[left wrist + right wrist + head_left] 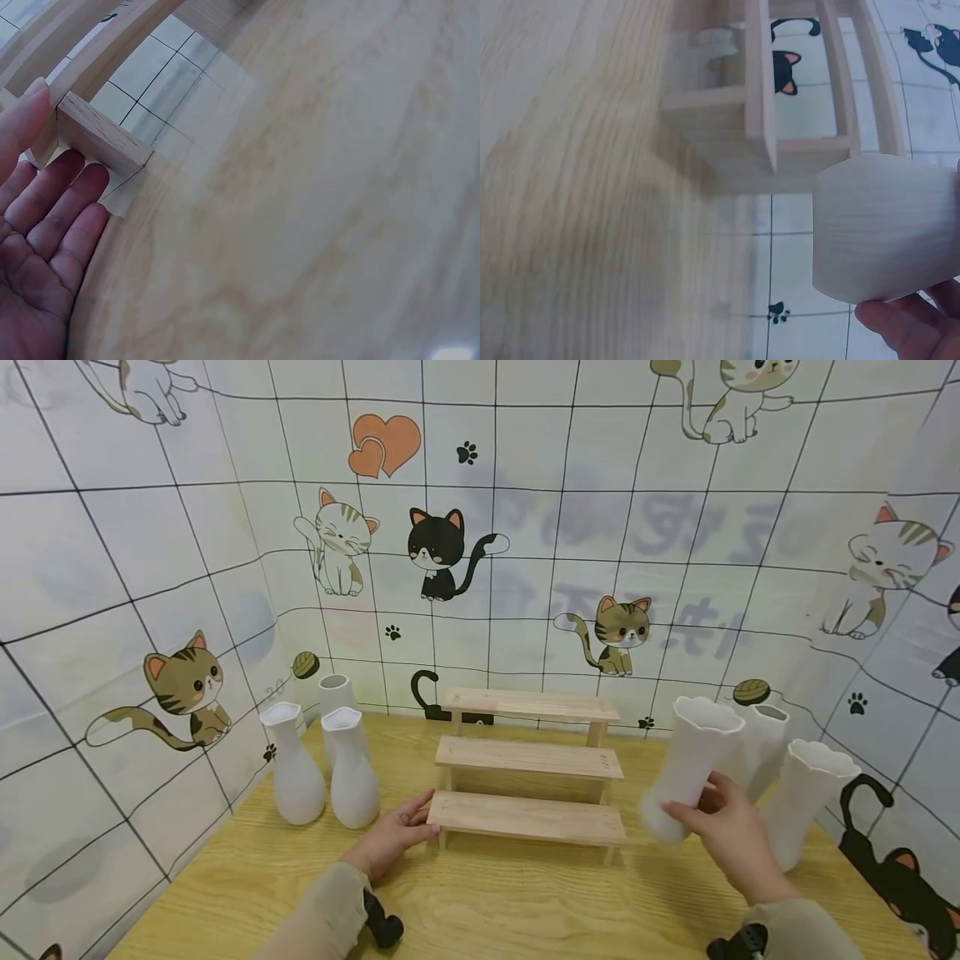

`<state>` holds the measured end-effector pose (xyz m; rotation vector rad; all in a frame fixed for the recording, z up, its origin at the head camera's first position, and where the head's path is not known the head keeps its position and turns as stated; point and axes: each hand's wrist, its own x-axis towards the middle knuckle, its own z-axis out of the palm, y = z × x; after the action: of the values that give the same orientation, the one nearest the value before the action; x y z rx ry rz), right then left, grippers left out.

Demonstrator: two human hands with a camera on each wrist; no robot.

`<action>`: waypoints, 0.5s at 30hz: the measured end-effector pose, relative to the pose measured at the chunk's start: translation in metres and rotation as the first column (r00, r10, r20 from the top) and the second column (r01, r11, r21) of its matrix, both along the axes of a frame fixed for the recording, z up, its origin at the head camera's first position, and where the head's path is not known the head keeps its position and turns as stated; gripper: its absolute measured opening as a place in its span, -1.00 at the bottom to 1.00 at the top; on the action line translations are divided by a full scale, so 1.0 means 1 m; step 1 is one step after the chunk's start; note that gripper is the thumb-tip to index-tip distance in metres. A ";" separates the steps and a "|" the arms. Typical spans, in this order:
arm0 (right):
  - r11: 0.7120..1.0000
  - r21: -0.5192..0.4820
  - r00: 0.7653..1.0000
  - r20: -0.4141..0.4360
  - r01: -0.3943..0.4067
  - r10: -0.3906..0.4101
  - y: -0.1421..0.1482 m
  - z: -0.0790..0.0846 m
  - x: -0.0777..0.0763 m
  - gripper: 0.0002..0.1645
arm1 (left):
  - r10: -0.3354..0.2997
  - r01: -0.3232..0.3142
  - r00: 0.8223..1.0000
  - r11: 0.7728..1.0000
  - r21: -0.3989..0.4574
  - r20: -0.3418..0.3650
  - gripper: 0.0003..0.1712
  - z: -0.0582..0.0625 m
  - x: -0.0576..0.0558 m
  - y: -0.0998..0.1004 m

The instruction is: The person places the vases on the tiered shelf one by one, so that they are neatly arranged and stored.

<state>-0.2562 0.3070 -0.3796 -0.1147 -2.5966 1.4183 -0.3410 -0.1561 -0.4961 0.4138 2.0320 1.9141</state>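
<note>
My right hand grips a white vase with a wavy rim, thumb on its near side. The vase leans, its top towards the right, just right of a three-step wooden stand. In the right wrist view the lower part of that vase shows between the fingertips and the stand. With its fingers fairly straight, my left hand touches the left end of the lowest step. The left wrist view shows the fingers of that hand against the stand's leg, thumb at the step's edge.
Two narrow-necked white vases and a straighter one behind them stand at the left. Beside my right hand are a ruffled vase and another white vase. Cat-patterned walls bound the wooden table.
</note>
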 end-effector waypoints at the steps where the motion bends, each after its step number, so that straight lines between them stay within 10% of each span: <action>1: 1.000 -0.006 1.000 -0.015 -0.015 0.015 -0.003 0.001 0.000 0.17 | 0.001 -0.001 1.000 1.000 -0.001 -0.001 -0.03 0.000 0.000 0.000; 15: 0.992 -0.077 0.994 -0.053 -0.100 0.096 -0.035 0.008 -0.010 0.14 | 0.016 -0.016 1.000 0.999 -0.033 0.010 -0.02 0.003 0.001 0.001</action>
<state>-0.2661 0.2720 -0.3716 0.0372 -2.5380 1.5378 -0.3404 -0.1554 -0.4932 0.3799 2.0629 1.8855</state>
